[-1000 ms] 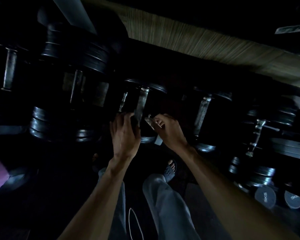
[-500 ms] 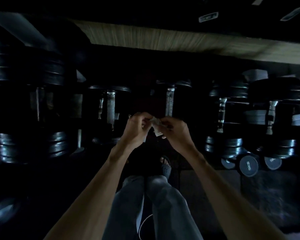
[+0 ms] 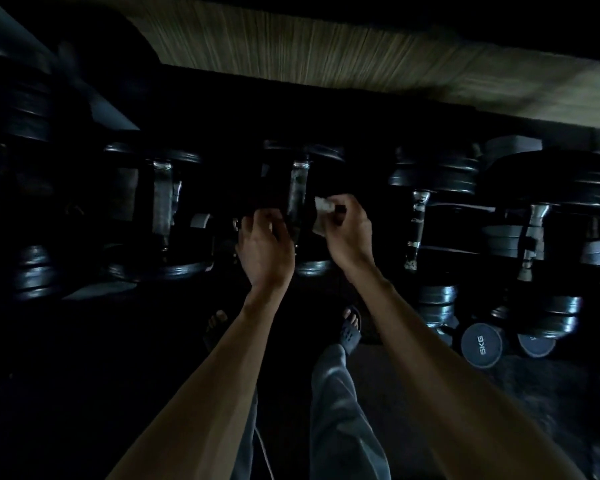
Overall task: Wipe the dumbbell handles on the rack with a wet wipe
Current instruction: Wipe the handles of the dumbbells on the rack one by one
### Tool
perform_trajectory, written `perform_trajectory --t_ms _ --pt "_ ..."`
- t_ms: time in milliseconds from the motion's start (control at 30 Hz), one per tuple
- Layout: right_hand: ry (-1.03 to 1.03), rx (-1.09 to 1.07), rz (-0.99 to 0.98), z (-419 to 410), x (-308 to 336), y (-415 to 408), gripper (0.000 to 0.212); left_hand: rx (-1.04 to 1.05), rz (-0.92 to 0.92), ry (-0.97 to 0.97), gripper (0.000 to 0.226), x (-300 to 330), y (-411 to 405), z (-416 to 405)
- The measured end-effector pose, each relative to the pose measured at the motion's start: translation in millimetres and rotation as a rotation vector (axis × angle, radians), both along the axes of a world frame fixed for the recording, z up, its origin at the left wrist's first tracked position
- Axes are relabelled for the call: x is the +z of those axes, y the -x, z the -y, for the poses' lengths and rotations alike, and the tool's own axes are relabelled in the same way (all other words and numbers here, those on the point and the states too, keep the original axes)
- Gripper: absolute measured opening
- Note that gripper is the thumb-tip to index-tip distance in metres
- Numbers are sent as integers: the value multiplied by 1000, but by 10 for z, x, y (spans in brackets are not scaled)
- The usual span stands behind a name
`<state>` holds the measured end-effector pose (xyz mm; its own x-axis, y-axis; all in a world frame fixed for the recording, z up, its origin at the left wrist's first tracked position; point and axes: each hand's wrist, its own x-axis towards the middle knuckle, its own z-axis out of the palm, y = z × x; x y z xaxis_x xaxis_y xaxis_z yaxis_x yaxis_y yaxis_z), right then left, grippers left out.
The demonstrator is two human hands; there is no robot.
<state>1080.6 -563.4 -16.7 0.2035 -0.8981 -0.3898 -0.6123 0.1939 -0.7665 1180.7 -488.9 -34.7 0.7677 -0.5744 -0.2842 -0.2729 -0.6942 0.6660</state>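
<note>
**Wipe in hand at the dim dumbbell rack**

Although the head view is very dark, both bare hands show near the middle of the frame, raised in front of a rack (image 3: 458, 249) loaded with dumbbells. The right hand (image 3: 349, 237) pinches a small pale wet wipe (image 3: 323, 216) between thumb and fingertips; the wipe sits just right of the centre dumbbell's handle (image 3: 298, 199), a metal bar running up and down the picture. Whether the wipe touches that handle cannot be told. The left hand (image 3: 265, 245) is just left of the same handle, fingers curled toward it, but the shadow hides whether they grasp the bar or anything else, so its grip cannot be told.

More handles stand along the row: one at centre left (image 3: 161, 202), and two worn ones at right (image 3: 417, 230) (image 3: 533, 244). At lower right a round weight end marked 5KG (image 3: 482, 344) lies near the floor. Below the hands, two feet in dark sandals (image 3: 350, 332) and grey trousers (image 3: 343, 420) fill the lower middle. A pale striped wall panel (image 3: 326, 53) crosses the top.
</note>
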Motion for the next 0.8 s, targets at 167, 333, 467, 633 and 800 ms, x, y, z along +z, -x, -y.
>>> perform_trajectory --t_ms 167,333,467,633,800 --pt "2 -37 -6 180 -196 -174 18 99 55 75 31 -14 87 -27" --pt "-19 -73 30 343 -227 -408 20 62 47 135 32 -53 72 -67" --pt "18 -76 64 142 -195 -301 19 8 115 41 43 -87 52 -59" --pt "-7 -247 50 368 -308 -559 31 -41 167 13 38 -156 57 -60" --pt "11 -128 69 78 -265 -332 32 -52 160 -10 41 -180 22 -76"
